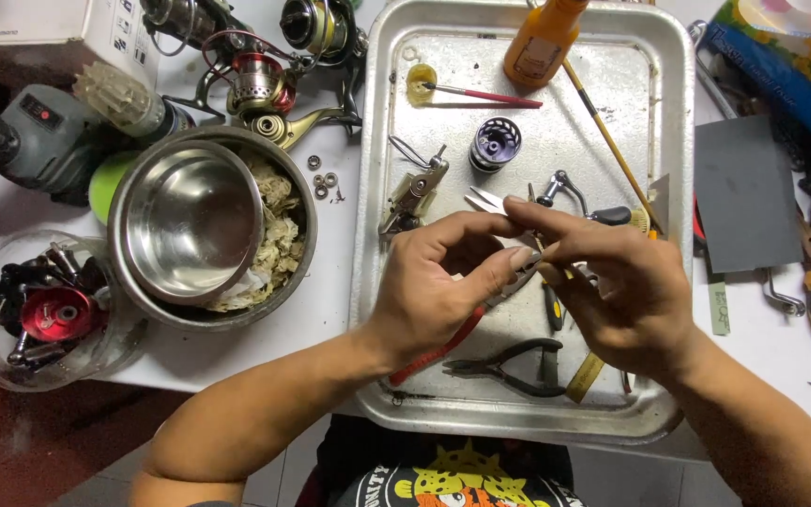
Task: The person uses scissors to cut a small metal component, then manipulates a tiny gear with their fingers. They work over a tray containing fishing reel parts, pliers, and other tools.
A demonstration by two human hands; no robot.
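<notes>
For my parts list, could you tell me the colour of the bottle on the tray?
Orange bottle, clearest in the head view.

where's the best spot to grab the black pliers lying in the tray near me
Probably the black pliers are best gripped across both curved handles, coming from above. They lie flat on the metal tray, handles spread toward the right, jaws pointing left. The left hand hovers just above, so that hand looks closest.

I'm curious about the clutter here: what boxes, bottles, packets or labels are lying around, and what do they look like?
White box: top left corner, rectangular, dark print.
Orange bottle: tray's top edge, leaning.
Blue packet: top right, yellow pattern.
Pale green label: right of tray, narrow strip.
</notes>
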